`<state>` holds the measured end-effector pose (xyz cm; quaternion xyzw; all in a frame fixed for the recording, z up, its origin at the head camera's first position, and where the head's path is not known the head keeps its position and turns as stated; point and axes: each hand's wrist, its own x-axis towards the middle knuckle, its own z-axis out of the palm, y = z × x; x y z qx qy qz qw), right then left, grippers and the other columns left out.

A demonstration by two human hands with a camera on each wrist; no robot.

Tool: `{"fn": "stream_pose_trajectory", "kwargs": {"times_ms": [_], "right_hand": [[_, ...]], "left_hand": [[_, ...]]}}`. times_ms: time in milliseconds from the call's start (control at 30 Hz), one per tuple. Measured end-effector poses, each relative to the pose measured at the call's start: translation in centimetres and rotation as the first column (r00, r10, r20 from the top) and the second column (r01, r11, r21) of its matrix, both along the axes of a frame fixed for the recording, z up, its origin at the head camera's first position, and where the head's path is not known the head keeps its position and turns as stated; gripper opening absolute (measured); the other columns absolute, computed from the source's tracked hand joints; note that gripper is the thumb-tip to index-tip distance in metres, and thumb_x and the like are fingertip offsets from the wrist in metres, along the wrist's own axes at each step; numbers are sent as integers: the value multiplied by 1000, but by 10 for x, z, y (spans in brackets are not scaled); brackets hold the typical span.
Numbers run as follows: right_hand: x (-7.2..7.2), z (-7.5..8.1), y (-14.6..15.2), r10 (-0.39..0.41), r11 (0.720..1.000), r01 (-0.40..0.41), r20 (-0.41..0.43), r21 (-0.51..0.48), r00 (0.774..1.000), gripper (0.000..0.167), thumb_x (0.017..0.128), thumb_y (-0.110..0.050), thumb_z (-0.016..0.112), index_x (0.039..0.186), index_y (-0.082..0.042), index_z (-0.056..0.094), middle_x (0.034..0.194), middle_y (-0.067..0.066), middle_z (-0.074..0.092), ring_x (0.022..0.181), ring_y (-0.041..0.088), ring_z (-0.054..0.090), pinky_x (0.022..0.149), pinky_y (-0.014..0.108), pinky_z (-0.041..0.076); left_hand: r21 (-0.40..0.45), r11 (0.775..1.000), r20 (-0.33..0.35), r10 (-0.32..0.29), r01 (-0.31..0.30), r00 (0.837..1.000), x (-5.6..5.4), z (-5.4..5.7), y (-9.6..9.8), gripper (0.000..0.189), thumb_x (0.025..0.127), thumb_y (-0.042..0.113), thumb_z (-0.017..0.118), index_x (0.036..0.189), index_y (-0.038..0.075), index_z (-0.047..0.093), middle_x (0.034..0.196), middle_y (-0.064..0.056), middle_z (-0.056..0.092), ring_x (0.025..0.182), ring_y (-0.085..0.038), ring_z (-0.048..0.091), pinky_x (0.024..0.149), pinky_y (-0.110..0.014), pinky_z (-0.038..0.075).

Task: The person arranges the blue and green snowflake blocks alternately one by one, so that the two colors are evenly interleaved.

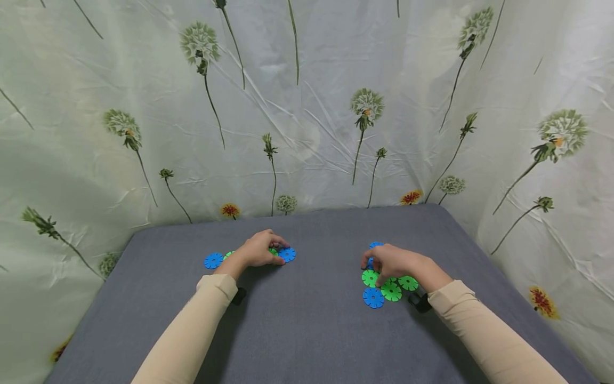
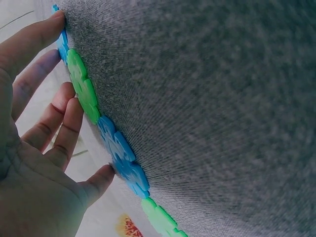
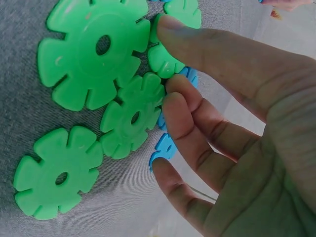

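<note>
My left hand (image 1: 256, 249) reaches over a row of flat notched discs on the table. Its thumb and a fingertip touch opposite edges of the blue disc (image 1: 290, 255) at the row's right end. Green discs (image 2: 84, 86) and another blue disc (image 2: 122, 155) continue the row in the left wrist view, beside the other fingers. My right hand (image 1: 395, 260) bends over a second cluster. In the right wrist view its thumb touches a green disc (image 3: 165, 61), and its fingertips rest by green and blue pieces. A blue disc (image 1: 373, 298) lies at the cluster's near side. The palm hides some pieces.
Grey cloth covers the table (image 1: 307, 330). A pale curtain (image 1: 316, 117) printed with dandelions hangs behind and along the sides. A dark wrist device (image 1: 420, 302) sits below the right wrist.
</note>
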<state>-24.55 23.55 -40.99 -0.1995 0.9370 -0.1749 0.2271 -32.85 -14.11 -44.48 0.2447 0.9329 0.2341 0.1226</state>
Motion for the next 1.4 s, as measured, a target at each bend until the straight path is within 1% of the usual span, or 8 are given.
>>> {"fn": "stream_pose_trajectory", "kwargs": {"times_ms": [133, 333, 500, 833, 967, 1067, 1267, 1400], "right_hand": [[0, -1, 0, 2, 1000, -2, -10, -1, 1000, 42, 83, -5, 92, 118, -14, 73, 101, 3, 69, 92, 15, 63, 75, 31, 56], [0, -3, 1, 5, 1000, -5, -11, -27, 1000, 38, 85, -6, 91, 117, -15, 73, 101, 2, 69, 91, 12, 62, 74, 30, 55], [-2, -5, 0, 3, 999, -4, -12, -41, 1000, 34, 86, -6, 90, 115, -15, 74, 97, 2, 69, 86, 11, 60, 72, 29, 53], [-5, -10, -4, 8, 999, -9, -23, -44, 1000, 33, 87, -8, 90, 114, -16, 73, 94, 0, 67, 83, 10, 58, 72, 28, 51], [-7, -10, -6, 6, 999, -7, -26, -44, 1000, 33, 87, -10, 90, 114, -15, 72, 89, -1, 66, 79, 9, 57, 70, 27, 50], [-7, -10, -7, 14, 999, -16, -30, -49, 999, 33, 87, -10, 90, 113, -14, 71, 88, -1, 66, 78, 10, 57, 70, 27, 50], [-6, -9, -10, 13, 997, -14, -10, -81, 1000, 34, 87, -6, 89, 110, -14, 65, 92, 2, 64, 82, 11, 55, 73, 28, 48], [-5, -10, -12, 12, 993, -11, 9, -117, 1000, 35, 89, -5, 87, 110, -14, 60, 87, 2, 61, 78, 12, 52, 70, 28, 46]], "left_hand": [[-3, 1000, 5, 4, -4, 1000, 0, 0, 0, 43, 91, 26, 89, 132, 22, 78, 128, -10, 62, 123, -31, 65, 105, -56, 53], [0, 1000, 16, 3, -3, 1000, -1, 0, 0, 42, 92, 25, 88, 132, 22, 78, 129, -10, 62, 123, -32, 64, 106, -55, 53], [6, 1000, 23, -2, 2, 1000, -1, 1, 1, 41, 92, 24, 88, 131, 21, 78, 129, -11, 62, 124, -32, 64, 107, -55, 53], [3, 1000, 27, 3, -3, 1000, 0, 2, 1, 40, 92, 24, 88, 131, 22, 79, 129, -10, 62, 125, -33, 64, 109, -55, 52], [-4, 1000, 16, -10, 10, 1000, 0, 3, 1, 40, 92, 24, 88, 131, 22, 79, 129, -11, 63, 126, -34, 64, 109, -55, 52], [-6, 1000, 7, -19, 19, 1000, 0, 4, 1, 40, 92, 25, 88, 131, 21, 79, 130, -12, 64, 126, -35, 64, 109, -56, 52], [-15, 1000, 11, -10, 10, 1000, 0, 4, 2, 40, 92, 25, 88, 130, 23, 79, 132, -12, 63, 126, -34, 65, 109, -57, 51], [-15, 1000, 24, 4, -4, 1000, 0, 4, 3, 39, 92, 24, 88, 130, 24, 79, 133, -11, 62, 127, -33, 64, 110, -57, 50]]}}
